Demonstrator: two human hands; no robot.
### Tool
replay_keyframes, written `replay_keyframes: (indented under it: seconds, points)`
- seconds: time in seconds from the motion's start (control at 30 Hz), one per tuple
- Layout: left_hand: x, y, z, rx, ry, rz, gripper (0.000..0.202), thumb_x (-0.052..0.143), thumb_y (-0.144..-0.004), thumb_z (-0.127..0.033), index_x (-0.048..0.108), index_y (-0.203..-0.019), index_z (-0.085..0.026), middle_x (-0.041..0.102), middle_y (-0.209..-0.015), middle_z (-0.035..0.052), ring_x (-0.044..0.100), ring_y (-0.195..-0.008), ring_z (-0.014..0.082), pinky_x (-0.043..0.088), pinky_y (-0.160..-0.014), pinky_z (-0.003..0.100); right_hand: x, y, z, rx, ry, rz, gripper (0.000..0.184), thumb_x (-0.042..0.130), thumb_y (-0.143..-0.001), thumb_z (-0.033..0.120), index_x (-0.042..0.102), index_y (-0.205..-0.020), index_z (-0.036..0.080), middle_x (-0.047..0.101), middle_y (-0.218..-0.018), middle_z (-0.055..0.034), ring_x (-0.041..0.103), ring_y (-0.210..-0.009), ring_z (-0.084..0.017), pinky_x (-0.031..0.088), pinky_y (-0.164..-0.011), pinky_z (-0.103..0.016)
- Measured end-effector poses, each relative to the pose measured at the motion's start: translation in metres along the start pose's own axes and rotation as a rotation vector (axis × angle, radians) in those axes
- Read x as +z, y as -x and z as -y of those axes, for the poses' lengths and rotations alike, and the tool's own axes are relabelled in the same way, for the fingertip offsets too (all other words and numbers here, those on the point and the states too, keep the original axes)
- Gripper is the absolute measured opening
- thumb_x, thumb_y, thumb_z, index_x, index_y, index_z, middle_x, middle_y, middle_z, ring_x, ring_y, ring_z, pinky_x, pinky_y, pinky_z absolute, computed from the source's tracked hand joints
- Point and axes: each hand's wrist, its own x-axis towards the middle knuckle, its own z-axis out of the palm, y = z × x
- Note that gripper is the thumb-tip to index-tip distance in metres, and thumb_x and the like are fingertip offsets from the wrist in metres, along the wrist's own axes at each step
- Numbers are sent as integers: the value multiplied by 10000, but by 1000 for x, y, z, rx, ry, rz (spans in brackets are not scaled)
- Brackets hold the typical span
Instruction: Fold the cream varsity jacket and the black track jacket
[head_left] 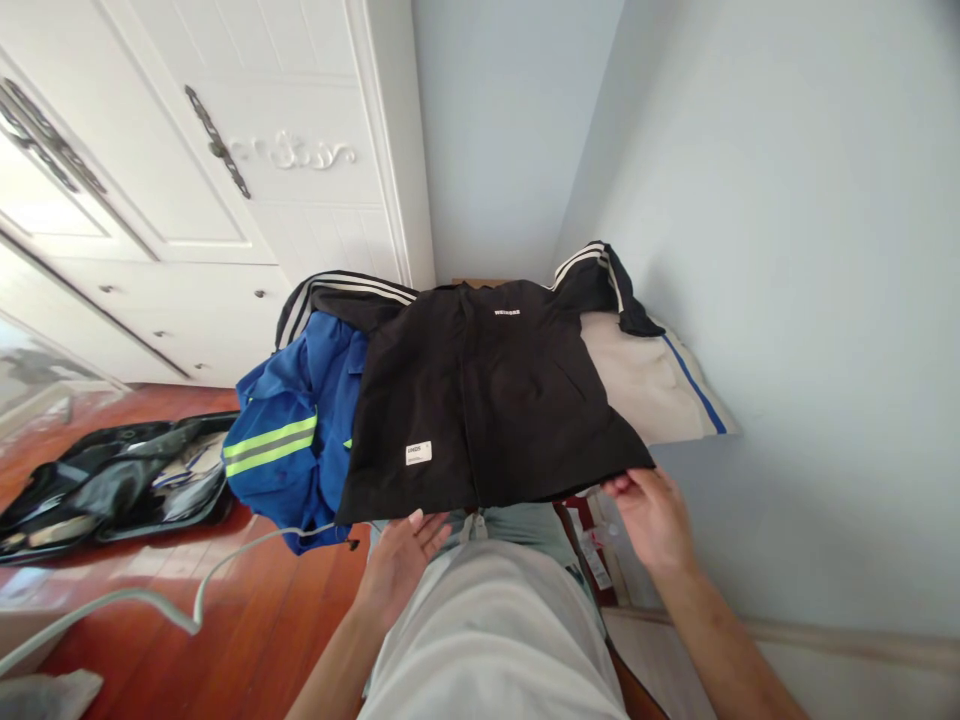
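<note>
A black jacket lies spread out in front of me, front side up, with white stripes along both sleeves and a white label near its lower left. At the hem's right corner, my right hand pinches the fabric between thumb and fingers. My left hand is palm up at the lower left hem, its fingers stretched apart and the thumb near the edge. Beneath the jacket, a blue garment with yellow-green and grey bands shows on the left. A cream cloth item with a blue stripe shows on the right.
White cabinets stand at the left and back, beside a pale wall. On the wooden floor lies an open suitcase full of items. A pale cable runs from the left toward the blue garment.
</note>
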Motion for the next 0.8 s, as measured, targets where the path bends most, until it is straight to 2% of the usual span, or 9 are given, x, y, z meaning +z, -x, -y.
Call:
replay_keyframes:
  seconds: [0.1, 0.23, 0.37, 0.43, 0.53, 0.6, 0.67, 0.73, 0.8]
  points:
    - [8, -4, -8, 72, -94, -157, 55, 661, -799, -41, 679, -783, -91, 750, -794, 121, 749, -750, 218, 614, -645, 275, 16, -7, 28, 157, -223, -13, 191, 759, -650, 251, 605, -753, 206, 689, -733, 25, 642, -640, -148, 576, -586, -302]
    - [16, -6, -26, 120, -7, -303, 253, 482, -893, 24, 652, -736, -79, 695, -631, 72, 706, -572, 141, 552, -499, 182, 9, -17, 48, 216, -298, -86, 191, 713, -646, 193, 603, -800, 216, 698, -734, 38, 637, -611, -146, 546, -507, -280]
    - [16, -4, -29, 118, 0, -348, 257, 473, -908, 24, 648, -751, -79, 686, -650, 65, 708, -580, 140, 536, -468, 166, -22, -13, 33, 195, -228, -282, 270, 748, -535, 148, 565, -725, 205, 665, -670, 67, 565, -508, -114, 422, -362, -221]
    - [10, -5, -21, 90, -31, -367, 238, 484, -913, 21, 651, -771, -72, 685, -671, 69, 709, -588, 141, 532, -464, 166, -43, -6, 16, 206, -155, -378, 303, 768, -499, 138, 550, -700, 199, 645, -652, 68, 565, -511, -107, 426, -367, -207]
    - [0, -10, -5, 29, -77, -394, 187, 529, -901, 16, 647, -788, -76, 678, -689, 62, 704, -598, 134, 528, -469, 171, -74, 7, -12, 310, -112, -448, 276, 765, -529, 195, 573, -728, 194, 653, -701, 29, 630, -621, -123, 544, -519, -227]
    - [-7, -15, 3, -1, -109, -399, 155, 561, -888, 9, 646, -795, -82, 685, -723, 65, 706, -626, 136, 534, -489, 183, -88, 13, -25, 355, -117, -420, 294, 764, -562, 279, 582, -778, 199, 687, -836, -21, 681, -799, -164, 597, -695, -281]
    - [-13, -21, 8, -25, -136, -387, 135, 590, -871, -1, 647, -787, -90, 694, -762, 74, 715, -673, 151, 544, -516, 201, -94, 14, -33, 283, -49, -393, 373, 785, -584, 373, 578, -850, 212, 684, -1001, -45, 664, -1018, -204, 576, -877, -334]
    - [-19, -27, 8, -32, -135, -381, 127, 613, -846, -11, 648, -771, -106, 701, -788, 72, 714, -698, 158, 554, -546, 219, -91, 8, -36, 124, 113, -410, 502, 819, -584, 440, 568, -965, 230, 636, -1186, -48, 571, -1226, -223, 496, -1031, -359]
    - [-26, -34, 5, 9, -90, -396, 127, 613, -833, -24, 655, -774, -128, 703, -786, 52, 699, -680, 145, 564, -578, 233, -85, -3, -35, -1, 269, -407, 632, 846, -574, 480, 548, -1079, 244, 576, -1321, -50, 490, -1325, -228, 439, -1093, -355]
